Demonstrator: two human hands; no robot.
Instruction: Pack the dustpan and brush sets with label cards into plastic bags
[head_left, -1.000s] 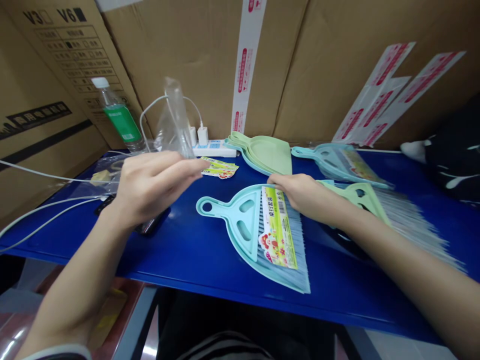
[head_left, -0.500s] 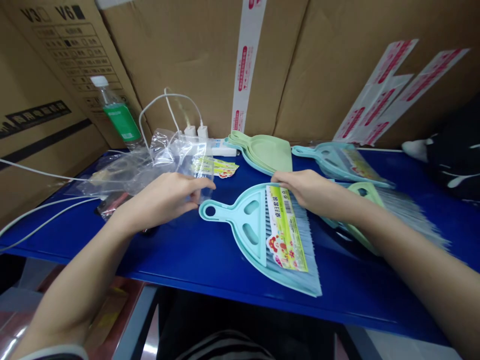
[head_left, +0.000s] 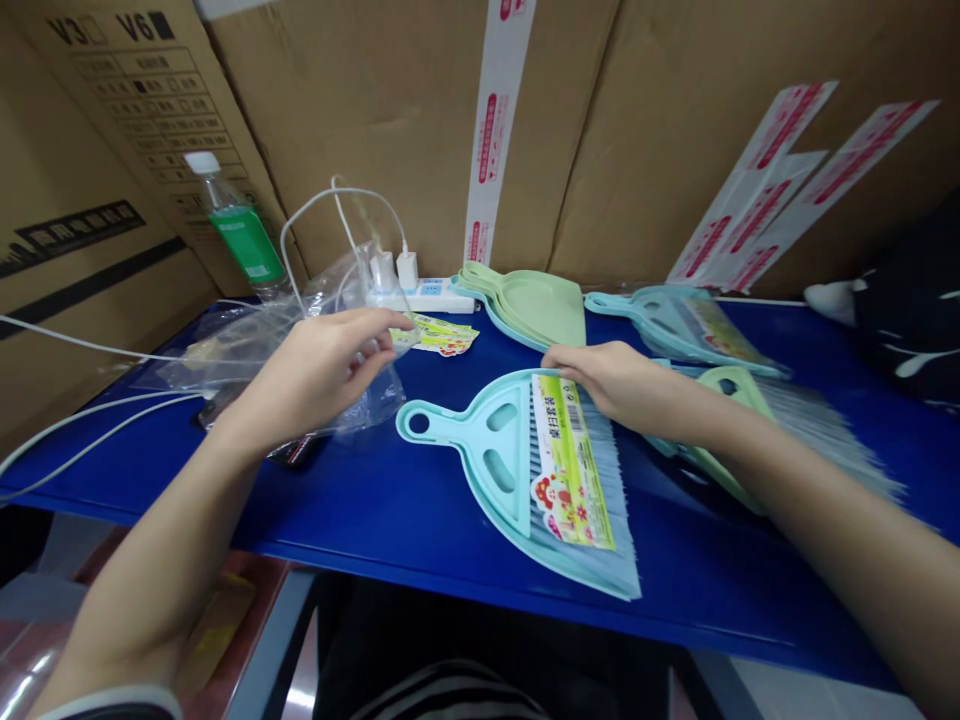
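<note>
A light-blue dustpan (head_left: 495, 405) lies on the blue table (head_left: 360, 520), with a matching hand brush (head_left: 619, 500) nested in it. Across the bristles is a yellow-green printed card (head_left: 574, 465). My right hand (head_left: 611, 385) grips the set at its far edge, thumb and fingers closed on the rim beside the card. Left of the dustpan's handle, my left hand (head_left: 334, 360) is raised with thumb and fingers apart. Clear crumpled plastic bags (head_left: 375, 395) lie just behind and below it; whether they touch its fingers is hard to see.
Stacked green and blue dustpans (head_left: 540, 300) lie at the back, near loose printed cards (head_left: 442, 335). A bagged blue set (head_left: 675, 325) and grey-bristled brushes (head_left: 825, 430) are on the right. A bottle (head_left: 244, 235), white cables and a power strip (head_left: 435, 295) stand along the cardboard.
My left hand has moved slightly left and up, and its fingers have parted from the plastic bag, which has sunk toward the table. My right hand keeps its grip on the set.
</note>
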